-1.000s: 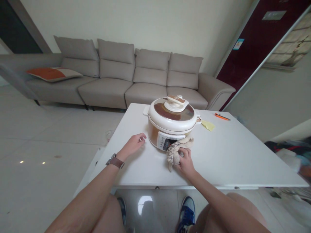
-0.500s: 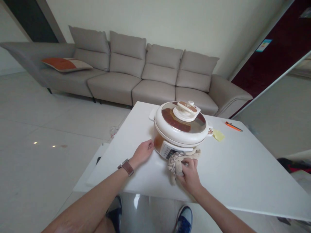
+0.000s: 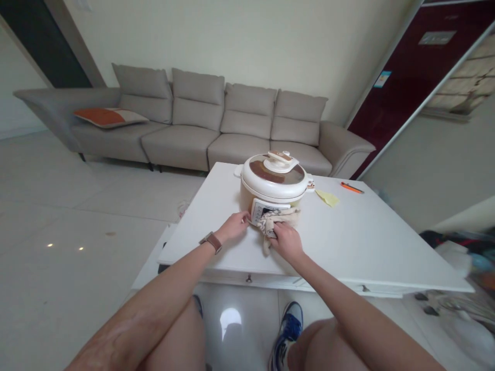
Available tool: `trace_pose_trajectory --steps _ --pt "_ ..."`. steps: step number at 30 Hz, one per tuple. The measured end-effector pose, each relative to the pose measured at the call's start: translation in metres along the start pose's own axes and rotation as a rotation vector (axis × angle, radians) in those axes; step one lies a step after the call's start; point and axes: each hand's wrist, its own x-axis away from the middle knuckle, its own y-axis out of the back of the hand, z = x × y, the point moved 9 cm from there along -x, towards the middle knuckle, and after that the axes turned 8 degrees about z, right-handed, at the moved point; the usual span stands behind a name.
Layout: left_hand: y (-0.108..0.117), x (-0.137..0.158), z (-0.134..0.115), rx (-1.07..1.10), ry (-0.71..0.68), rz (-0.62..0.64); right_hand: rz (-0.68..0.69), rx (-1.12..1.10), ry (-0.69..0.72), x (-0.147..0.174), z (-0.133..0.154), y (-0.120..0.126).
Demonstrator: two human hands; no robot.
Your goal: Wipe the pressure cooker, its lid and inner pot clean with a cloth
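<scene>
A white electric cooking pot (image 3: 273, 186) stands on the white table (image 3: 340, 242), its glass-topped lid (image 3: 276, 167) on. My right hand (image 3: 286, 239) is closed around a patterned beige cloth (image 3: 266, 224), bunched against the control panel on the pot's front and covering part of it. At the pot's lower left side, my left hand (image 3: 234, 226) has its fingers curled in against the base. A brown-strapped watch (image 3: 212, 242) is on the left wrist.
Right of the pot lie a yellow paper (image 3: 327, 198) and an orange utility knife (image 3: 351, 188). A grey sofa (image 3: 178, 144) with an orange and white cushion (image 3: 110, 117) stands behind the table. Drawer knobs (image 3: 248, 278) stick out along the near side.
My view has shifted, with more of the table's drawer front showing. The right hand has moved the cloth slightly along the pot's front; the left hand stays by the base.
</scene>
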Motion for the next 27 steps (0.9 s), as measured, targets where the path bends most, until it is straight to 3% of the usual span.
trace_pose_trajectory --steps 4,11,20,27 --pt "-0.001 0.007 -0.005 0.001 0.016 -0.005 0.067 -0.017 -0.062 0.004 -0.001 -0.001" --pt "-0.009 0.018 -0.005 -0.024 0.019 0.013 0.064 -0.083 -0.067 0.0 0.002 0.002" --pt "-0.016 0.021 -0.001 -0.051 -0.004 0.078 0.06 -0.122 0.014 -0.007 0.002 0.004" --pt "-0.021 0.014 -0.003 -0.03 -0.005 0.053 0.072 -0.121 0.064 -0.012 0.013 -0.002"
